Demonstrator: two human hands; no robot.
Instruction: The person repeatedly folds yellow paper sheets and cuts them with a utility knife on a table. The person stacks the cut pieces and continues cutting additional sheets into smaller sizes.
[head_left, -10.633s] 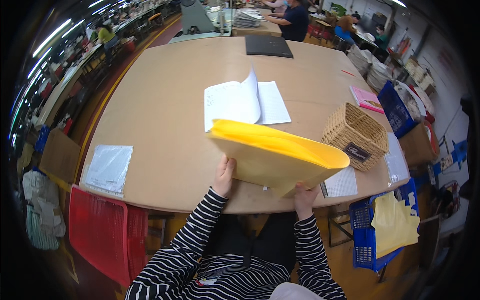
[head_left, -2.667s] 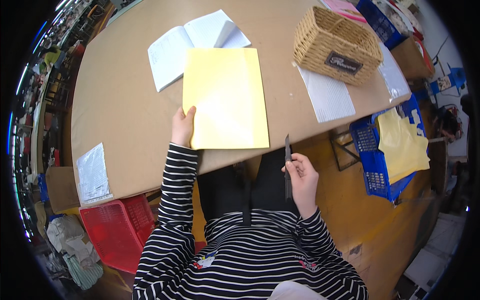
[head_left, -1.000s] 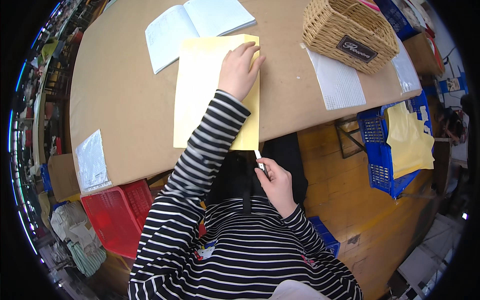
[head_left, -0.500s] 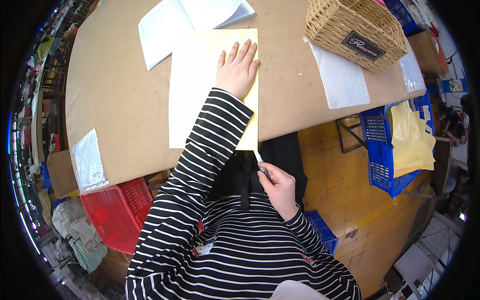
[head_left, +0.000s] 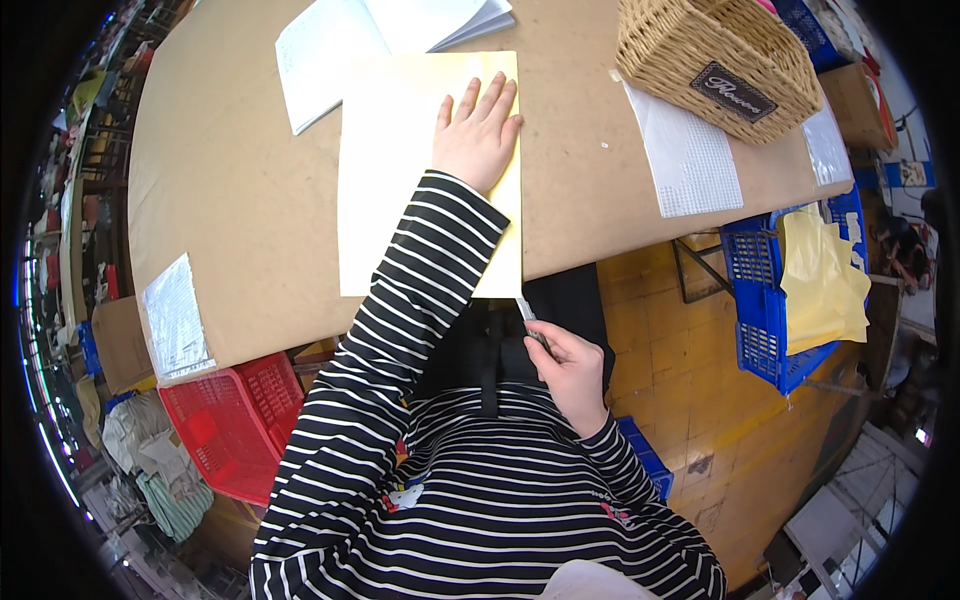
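Note:
A pale yellow sheet of paper [head_left: 390,180] lies on the brown-covered table, its near edge reaching past the table's front edge. My left hand [head_left: 476,135] rests flat on its upper right part with the fingers spread. In front of the table, my right hand [head_left: 570,370] is closed round a utility knife [head_left: 537,338]. The knife's pale blade points up toward the sheet's near right corner, close to it. Whether the blade touches the paper I cannot tell.
An open notebook [head_left: 330,60] lies beyond the sheet. At the far right a wicker basket [head_left: 720,75] stands on white printed papers [head_left: 690,165]. Blue crates [head_left: 755,310], one with yellow paper [head_left: 822,285] over it, stand to the right; a red crate [head_left: 225,425] is at lower left.
My right hand and the knife have shifted slightly to the right. The left hand stays flat on the sheet.

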